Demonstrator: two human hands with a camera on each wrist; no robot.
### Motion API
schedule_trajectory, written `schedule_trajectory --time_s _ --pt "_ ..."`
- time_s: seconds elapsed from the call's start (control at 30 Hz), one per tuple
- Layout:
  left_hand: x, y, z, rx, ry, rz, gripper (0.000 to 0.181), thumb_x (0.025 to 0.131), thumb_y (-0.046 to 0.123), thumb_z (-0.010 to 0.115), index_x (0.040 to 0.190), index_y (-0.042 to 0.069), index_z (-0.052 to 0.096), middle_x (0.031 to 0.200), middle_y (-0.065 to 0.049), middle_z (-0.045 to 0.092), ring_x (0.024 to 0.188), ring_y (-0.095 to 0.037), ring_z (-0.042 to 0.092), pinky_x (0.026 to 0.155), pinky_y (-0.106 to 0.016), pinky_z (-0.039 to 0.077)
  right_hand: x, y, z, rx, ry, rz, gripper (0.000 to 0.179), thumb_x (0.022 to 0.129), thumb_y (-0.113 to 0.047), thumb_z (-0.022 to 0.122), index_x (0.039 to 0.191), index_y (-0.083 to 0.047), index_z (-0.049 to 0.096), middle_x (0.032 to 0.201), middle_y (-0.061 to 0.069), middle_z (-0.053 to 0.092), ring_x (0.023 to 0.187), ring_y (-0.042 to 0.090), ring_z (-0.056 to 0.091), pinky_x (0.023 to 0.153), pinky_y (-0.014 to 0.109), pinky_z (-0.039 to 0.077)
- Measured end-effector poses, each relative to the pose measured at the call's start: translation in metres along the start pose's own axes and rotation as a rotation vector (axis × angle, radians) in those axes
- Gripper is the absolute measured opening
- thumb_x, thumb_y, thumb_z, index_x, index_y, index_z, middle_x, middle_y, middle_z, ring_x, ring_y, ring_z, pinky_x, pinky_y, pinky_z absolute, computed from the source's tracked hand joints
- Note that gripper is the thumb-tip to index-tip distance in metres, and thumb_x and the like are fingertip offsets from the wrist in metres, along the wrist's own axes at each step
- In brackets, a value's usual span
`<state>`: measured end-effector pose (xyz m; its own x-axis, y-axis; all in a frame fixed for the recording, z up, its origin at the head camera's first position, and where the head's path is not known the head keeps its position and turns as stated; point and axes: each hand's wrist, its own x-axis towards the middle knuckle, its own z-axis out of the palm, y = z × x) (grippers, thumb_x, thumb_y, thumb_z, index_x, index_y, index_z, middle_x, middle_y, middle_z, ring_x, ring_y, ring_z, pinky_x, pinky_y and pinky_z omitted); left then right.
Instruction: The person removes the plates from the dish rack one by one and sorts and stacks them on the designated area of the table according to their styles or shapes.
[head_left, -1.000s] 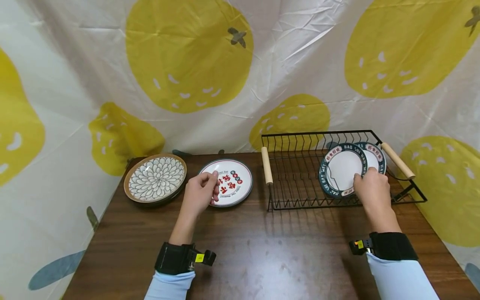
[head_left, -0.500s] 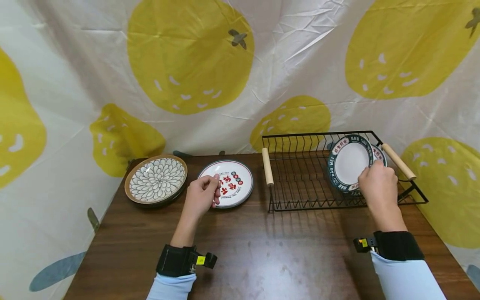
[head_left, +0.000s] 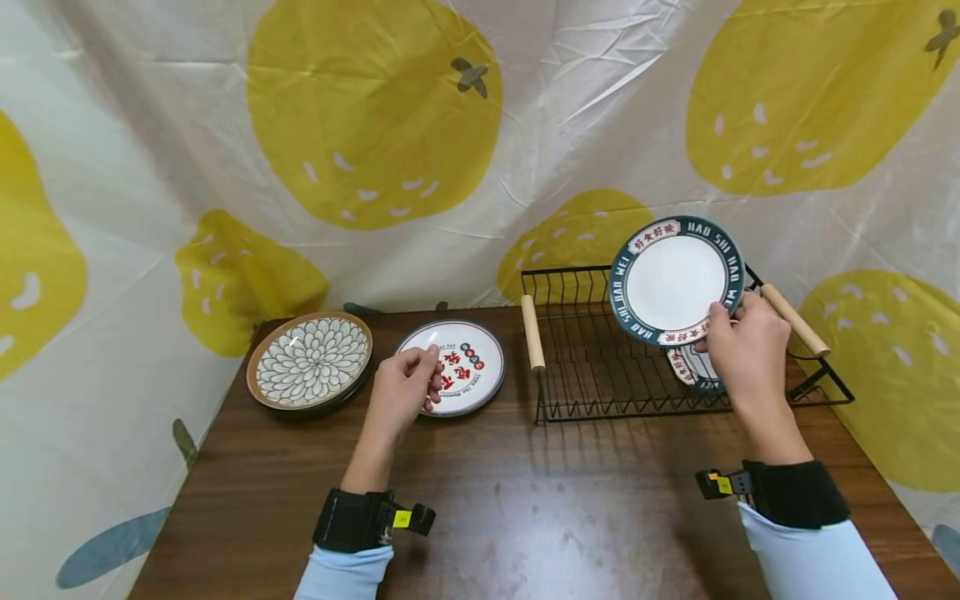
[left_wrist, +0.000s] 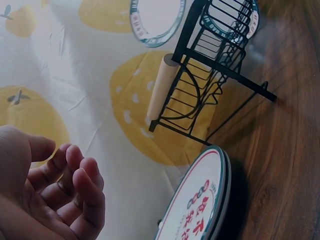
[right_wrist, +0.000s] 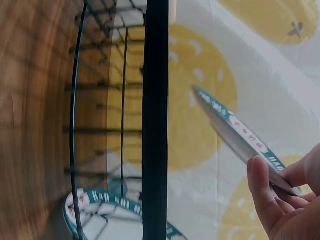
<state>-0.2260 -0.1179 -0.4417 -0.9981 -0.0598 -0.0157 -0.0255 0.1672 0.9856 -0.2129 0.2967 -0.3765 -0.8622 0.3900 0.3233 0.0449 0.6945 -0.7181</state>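
My right hand [head_left: 750, 354] pinches the lower right rim of a white plate [head_left: 675, 279] with a dark green lettered border. That plate is tilted up above the black wire dish rack [head_left: 592, 358]. Behind and below it, a second green-rimmed plate [head_left: 693, 367] stands in the rack, mostly hidden. My left hand [head_left: 405, 387] hovers with loosely curled fingers and nothing in them, in front of a white plate with red characters [head_left: 468, 383]. In the left wrist view that hand [left_wrist: 55, 190] is apart from the stacked plates [left_wrist: 200, 200].
A brown-rimmed dish with a petal pattern [head_left: 311, 362] sits at the left, on top of another dark dish. The rack has a wooden handle [head_left: 533, 333] on each end. A fruit-print cloth [head_left: 420, 267] hangs behind the wooden table [head_left: 525, 500].
The right hand has lifted the front green-rimmed plate up out of the rack and tilted it leftward. The second plate stays in the rack. The left hand has hardly moved.
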Motion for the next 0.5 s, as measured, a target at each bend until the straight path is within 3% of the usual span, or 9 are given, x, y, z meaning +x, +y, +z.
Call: schedule_trajectory --time_s 0.1,0.23,0.3,0.37,0.5 --pt "0.000 0.003 0.000 -0.024 -0.008 0.003 0.037 0.111 0.029 0.058 0.090 0.000 0.067 0.070 -0.005 0.063 0.055 -0.013 0.059 0.047 -0.021 0.050 -0.005 -0.007 0.005 0.080 0.001 0.012 0.042 0.111 -0.026 0.051 0.134 0.007 0.062 0.098 0.030 0.077 0.047 -0.011 0.059 0.045 0.013 0.048" --pt "-0.001 0.009 0.001 -0.073 -0.033 0.008 0.032 0.111 0.025 0.057 0.096 -0.001 0.068 0.076 -0.005 0.067 0.059 -0.014 0.064 0.048 -0.021 0.052 -0.013 -0.013 0.014 0.167 0.003 0.011 0.037 0.111 -0.026 0.054 0.127 0.005 0.065 0.074 0.013 0.077 0.047 -0.008 0.063 0.040 0.018 0.048" --pt "-0.002 0.012 0.002 -0.100 -0.047 0.007 0.028 0.111 0.024 0.057 0.102 -0.001 0.068 0.081 -0.005 0.070 0.060 -0.014 0.066 0.049 -0.022 0.053 -0.017 -0.017 0.018 0.231 -0.018 0.018 0.037 0.111 -0.026 0.055 0.127 0.006 0.064 0.070 0.005 0.075 0.048 -0.003 0.066 0.038 0.021 0.047" --pt "-0.003 0.015 0.003 -0.122 -0.061 0.007 0.026 0.111 0.024 0.057 0.109 0.001 0.068 0.085 -0.005 0.072 0.062 -0.014 0.068 0.051 -0.023 0.056 -0.021 -0.022 0.023 0.295 -0.040 0.026 0.039 0.111 -0.025 0.055 0.130 0.007 0.062 0.076 0.006 0.076 0.050 -0.001 0.068 0.041 0.020 0.050" --pt "-0.004 0.021 0.005 -0.162 -0.084 0.032 0.023 0.111 0.022 0.057 0.119 0.002 0.065 0.089 -0.001 0.075 0.065 -0.015 0.071 0.054 -0.026 0.061 -0.027 -0.035 0.031 0.409 -0.069 0.039 0.040 0.111 -0.024 0.056 0.135 0.008 0.059 0.095 0.020 0.076 0.056 0.005 0.072 0.054 0.021 0.061"
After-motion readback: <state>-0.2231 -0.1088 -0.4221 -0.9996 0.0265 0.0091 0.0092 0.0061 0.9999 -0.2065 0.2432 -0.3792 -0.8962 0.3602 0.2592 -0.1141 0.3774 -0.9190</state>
